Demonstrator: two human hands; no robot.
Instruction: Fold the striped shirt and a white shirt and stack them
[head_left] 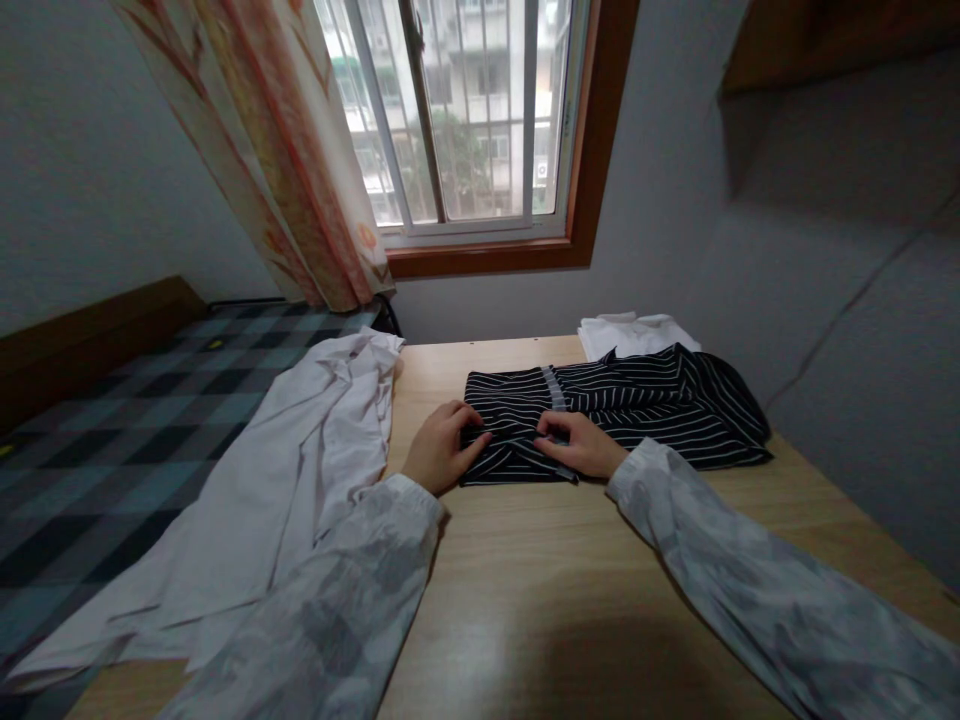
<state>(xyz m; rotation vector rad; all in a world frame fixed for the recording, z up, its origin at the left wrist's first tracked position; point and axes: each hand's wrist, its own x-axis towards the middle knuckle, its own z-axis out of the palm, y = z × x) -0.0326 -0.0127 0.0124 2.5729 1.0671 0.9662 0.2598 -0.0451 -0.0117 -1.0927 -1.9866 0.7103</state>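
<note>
A black garment with thin white stripes (652, 405) lies partly folded on the wooden table, its left part in a flat, squared shape and its right part looser and rumpled. A pale grey band (553, 388) crosses it. My left hand (448, 447) is at the garment's left edge, thumb and fingers bent onto the cloth and pinching it. Closer to the middle, my right hand (583, 444) has its fingers curled and closed on the striped fabric beside the band. The fingertips partly hide the cloth under them.
A white garment (300, 470) is spread along the table's left side, hanging toward a checked bed (97, 440). Behind the striped garment sits a folded white cloth (634, 333). The wooden table (510, 600) stands near the wall, below a window (480, 120) with a curtain (277, 150).
</note>
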